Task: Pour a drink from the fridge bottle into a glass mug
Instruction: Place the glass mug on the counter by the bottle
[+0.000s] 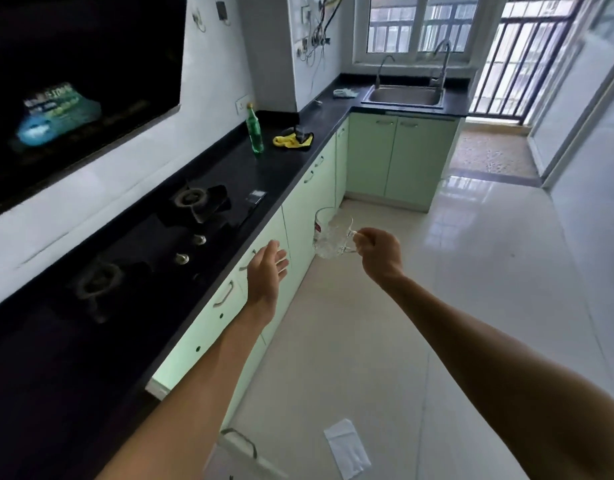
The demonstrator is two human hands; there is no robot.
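Observation:
A clear glass mug [331,233] hangs in the air in front of the pale green cabinets, and my right hand [380,252] grips it by the handle. My left hand [269,268] is held out beside the counter edge with straight, spread fingers and holds nothing. A green bottle [255,131] with a yellow cap stands upright on the black counter [277,171] farther along, well beyond both hands.
A two-burner gas hob [149,251] is set into the counter on my left. A yellow cloth [293,139] lies right of the bottle. A steel sink [404,95] sits in the far corner. A white paper [347,448] lies on the tiled floor.

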